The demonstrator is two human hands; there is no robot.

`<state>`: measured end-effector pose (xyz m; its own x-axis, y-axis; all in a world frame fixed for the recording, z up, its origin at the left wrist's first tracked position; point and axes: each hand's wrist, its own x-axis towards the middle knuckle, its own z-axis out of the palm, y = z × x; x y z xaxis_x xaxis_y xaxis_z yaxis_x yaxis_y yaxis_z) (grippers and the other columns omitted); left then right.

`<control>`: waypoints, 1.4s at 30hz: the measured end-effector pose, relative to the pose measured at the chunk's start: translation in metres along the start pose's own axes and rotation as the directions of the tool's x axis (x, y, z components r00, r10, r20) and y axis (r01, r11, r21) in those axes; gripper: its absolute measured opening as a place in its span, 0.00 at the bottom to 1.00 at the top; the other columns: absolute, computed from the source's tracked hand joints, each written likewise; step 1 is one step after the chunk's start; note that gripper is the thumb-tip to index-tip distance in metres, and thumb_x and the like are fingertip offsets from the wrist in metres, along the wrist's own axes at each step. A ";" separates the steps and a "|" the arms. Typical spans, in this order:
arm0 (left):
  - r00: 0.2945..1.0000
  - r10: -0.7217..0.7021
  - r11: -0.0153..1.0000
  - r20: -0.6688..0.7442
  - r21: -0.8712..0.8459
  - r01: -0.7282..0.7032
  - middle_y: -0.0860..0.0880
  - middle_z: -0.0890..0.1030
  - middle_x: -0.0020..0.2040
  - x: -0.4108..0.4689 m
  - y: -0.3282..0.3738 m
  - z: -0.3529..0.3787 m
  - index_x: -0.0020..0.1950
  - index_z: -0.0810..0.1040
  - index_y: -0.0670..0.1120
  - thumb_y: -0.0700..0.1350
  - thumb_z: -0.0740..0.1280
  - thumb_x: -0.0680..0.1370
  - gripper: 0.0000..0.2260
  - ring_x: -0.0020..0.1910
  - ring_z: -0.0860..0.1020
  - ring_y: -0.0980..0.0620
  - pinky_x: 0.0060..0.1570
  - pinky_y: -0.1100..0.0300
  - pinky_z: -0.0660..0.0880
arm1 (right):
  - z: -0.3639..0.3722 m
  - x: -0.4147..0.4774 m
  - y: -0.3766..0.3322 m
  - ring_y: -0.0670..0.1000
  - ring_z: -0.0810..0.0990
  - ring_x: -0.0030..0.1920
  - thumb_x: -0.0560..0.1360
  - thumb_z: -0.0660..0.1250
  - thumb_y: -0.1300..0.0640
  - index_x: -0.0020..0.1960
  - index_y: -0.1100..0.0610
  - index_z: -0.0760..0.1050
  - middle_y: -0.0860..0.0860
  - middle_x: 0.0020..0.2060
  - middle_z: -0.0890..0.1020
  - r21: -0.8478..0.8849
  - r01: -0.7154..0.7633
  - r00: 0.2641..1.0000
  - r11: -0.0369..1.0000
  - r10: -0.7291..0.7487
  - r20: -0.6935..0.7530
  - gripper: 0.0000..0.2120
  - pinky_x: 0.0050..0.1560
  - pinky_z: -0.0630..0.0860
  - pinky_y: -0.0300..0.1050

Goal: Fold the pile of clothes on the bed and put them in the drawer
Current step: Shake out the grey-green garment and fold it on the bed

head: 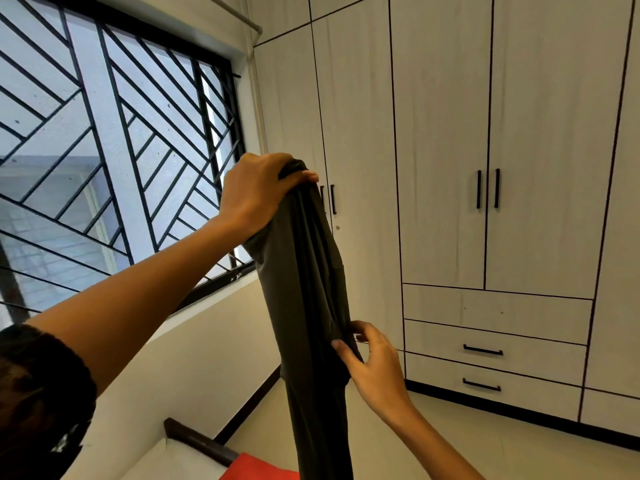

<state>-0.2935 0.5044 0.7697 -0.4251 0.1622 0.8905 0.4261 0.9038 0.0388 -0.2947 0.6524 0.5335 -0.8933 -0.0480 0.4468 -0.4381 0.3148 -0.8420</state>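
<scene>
Your dark sleeve (38,386) fills the lower-left corner. The bare forearm runs up and away to your left hand (256,192), which is raised high and grips the top end of a dark grey garment (304,289) in a closed fist.

The garment hangs straight down from that fist, its long axis vertical. It is bunched lengthwise into a narrow column, and its lower end drops out of view at the bottom edge.

Your right hand (374,365) sits low and to the right of the cloth, thumb and fingers pinching its right edge about halfway down the visible length. The cloth thus lies between your 2 hands, left above and right below. The right is nearer the middle, the likely place for a fold.

Below, a corner of the bed (197,443) shows, with a red cloth (256,467) on it just beside the hanging garment. Well apart on the right stands the wardrobe (443,133), and its 3 drawers (491,344) all look closed.

Folding of this piece appears only to be beginning, and a drawer has yet to be opened. The slack cloth may slip or twist if either hold eases.
</scene>
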 end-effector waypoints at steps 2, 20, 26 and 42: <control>1.000 0.008 1.000 -0.014 0.011 -0.008 0.43 0.82 0.46 -0.002 -0.003 -0.005 0.53 0.80 0.40 0.55 0.65 0.76 0.19 0.42 0.74 0.53 0.46 0.62 0.65 | 0.004 0.001 -0.005 0.43 0.74 0.56 0.74 0.60 0.44 0.61 0.45 0.67 0.41 0.53 0.72 0.178 -0.075 0.997 0.981 0.074 0.010 0.17 0.49 0.76 0.34; 0.992 0.122 0.983 0.029 0.136 -0.125 0.39 0.82 0.44 -0.017 -0.037 -0.013 0.54 0.80 0.40 0.51 0.66 0.77 0.15 0.44 0.80 0.41 0.47 0.58 0.66 | 0.043 -0.069 -0.013 0.34 0.71 0.44 0.74 0.49 0.42 0.55 0.52 0.78 0.43 0.43 0.79 -0.151 0.295 0.941 0.943 -0.260 0.217 0.24 0.67 0.64 0.41; 0.970 0.241 0.956 -0.014 0.175 -0.235 0.38 0.82 0.42 -0.019 -0.039 -0.016 0.52 0.80 0.38 0.50 0.66 0.76 0.16 0.41 0.80 0.39 0.44 0.57 0.66 | 0.031 -0.068 -0.004 0.37 0.68 0.49 0.56 0.32 0.18 0.55 0.35 0.69 0.30 0.42 0.69 -0.099 0.003 0.999 0.995 0.002 0.052 0.42 0.50 0.68 0.28; 0.931 0.356 0.927 -0.083 0.160 -0.340 0.40 0.82 0.37 -0.006 -0.035 -0.022 0.48 0.80 0.38 0.49 0.67 0.76 0.14 0.34 0.80 0.42 0.40 0.59 0.69 | -0.006 0.018 0.012 0.46 0.76 0.60 0.79 0.60 0.58 0.63 0.49 0.76 0.45 0.57 0.80 0.225 -0.255 0.873 0.940 0.124 0.472 0.14 0.61 0.73 0.41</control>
<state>-0.2880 0.4633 0.7727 -0.1776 0.4396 0.8805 0.4119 0.8457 -0.3392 -0.3151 0.6612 0.5328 -0.8811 -0.4508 0.1430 -0.2068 0.0953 -0.9737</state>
